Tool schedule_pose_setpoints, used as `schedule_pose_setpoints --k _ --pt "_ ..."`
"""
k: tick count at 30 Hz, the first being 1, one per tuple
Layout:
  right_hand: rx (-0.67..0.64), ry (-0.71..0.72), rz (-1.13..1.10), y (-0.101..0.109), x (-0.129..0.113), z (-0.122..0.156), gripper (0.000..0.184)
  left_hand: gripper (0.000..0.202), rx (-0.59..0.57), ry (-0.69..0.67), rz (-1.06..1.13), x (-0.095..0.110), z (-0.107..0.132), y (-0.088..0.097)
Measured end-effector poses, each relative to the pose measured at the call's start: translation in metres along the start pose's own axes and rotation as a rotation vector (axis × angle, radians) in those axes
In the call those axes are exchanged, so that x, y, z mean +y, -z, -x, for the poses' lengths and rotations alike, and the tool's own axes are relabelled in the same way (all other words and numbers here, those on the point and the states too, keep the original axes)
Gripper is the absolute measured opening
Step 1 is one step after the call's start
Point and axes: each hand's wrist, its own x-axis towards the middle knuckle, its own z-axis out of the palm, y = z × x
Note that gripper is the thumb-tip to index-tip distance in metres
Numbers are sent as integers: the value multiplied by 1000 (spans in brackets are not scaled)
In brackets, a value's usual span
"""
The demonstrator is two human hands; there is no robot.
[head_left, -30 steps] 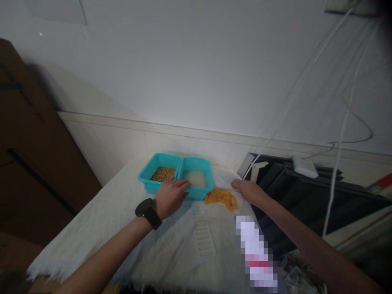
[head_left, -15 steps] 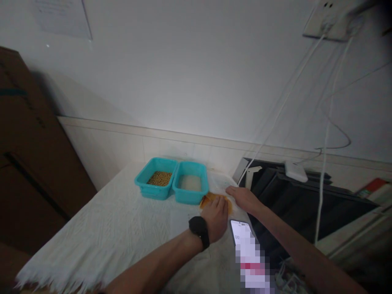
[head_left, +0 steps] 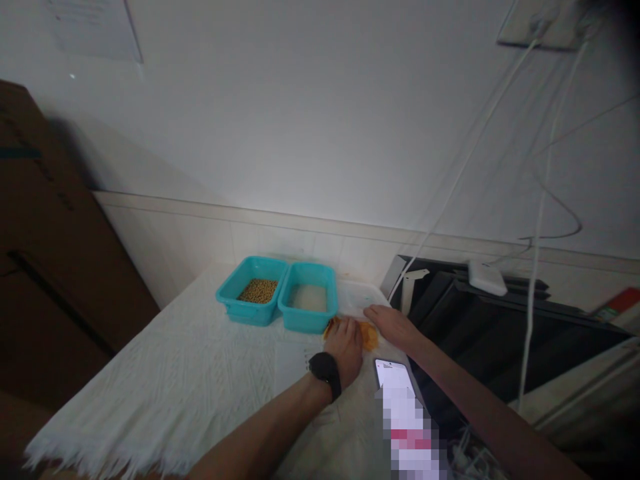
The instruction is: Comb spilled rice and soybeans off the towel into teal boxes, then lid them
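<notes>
Two teal trays stand side by side at the back of a white cloth-covered table point(head_left: 190, 373). The left tray point(head_left: 251, 291) holds yellow-brown beans, the right tray point(head_left: 308, 298) white grains. Just right of them lies a yellow-orange crumpled thing point(head_left: 370, 335), like a bag. My left hand point(head_left: 345, 347), with a dark watch on the wrist, rests on its left part, fingers curled over it. My right hand point(head_left: 393, 323) lies flat by its right edge, fingers stretched out, touching the bag or the cloth beside it.
A phone point(head_left: 395, 377) with a lit screen lies on the table in front of my hands. Right of the table stands a dark unit point(head_left: 500, 333) with a white box point(head_left: 487, 277) on top. White cables point(head_left: 470, 153) hang down the wall. A brown cabinet point(head_left: 45, 233) is at left.
My left hand left the front of the right teal tray and moved right onto the yellow-orange thing. My right hand stayed beside it. The view shifted a little.
</notes>
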Motion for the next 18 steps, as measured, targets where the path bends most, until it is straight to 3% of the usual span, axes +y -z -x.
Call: schedule_pose_setpoints --k 8,14,18 --pt "162 -87 -120 23 27 11 51 52 3 56 64 -4 -1 0" --pt "372 -52 -206 56 42 32 39 62 0 16 113 -6 8 9" --pt "530 -64 -412 84 43 44 25 53 122 -21 330 -3 32 34"
